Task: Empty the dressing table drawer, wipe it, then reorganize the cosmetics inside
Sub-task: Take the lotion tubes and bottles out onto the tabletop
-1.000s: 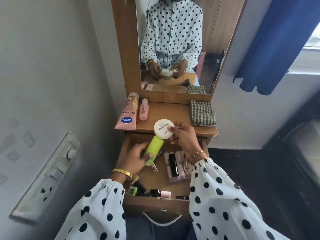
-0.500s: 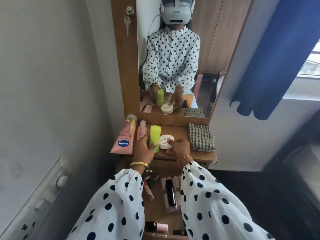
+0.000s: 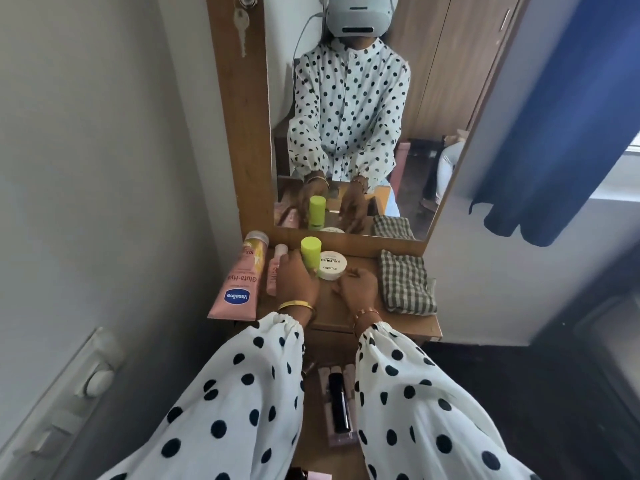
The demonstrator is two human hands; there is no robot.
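Two tubes (image 3: 238,282) (pink) beside bottle (image 3: 310,254)

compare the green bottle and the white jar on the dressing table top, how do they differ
The green bottle is a tall, narrow, lime-coloured cylinder standing upright; the white jar is low, wide and round, with black print on its lid. The left hand grips the green bottle, while the right hand is just beside the white jar, holding nothing. Both stand side by side on the dressing table top, in front of the mirror.
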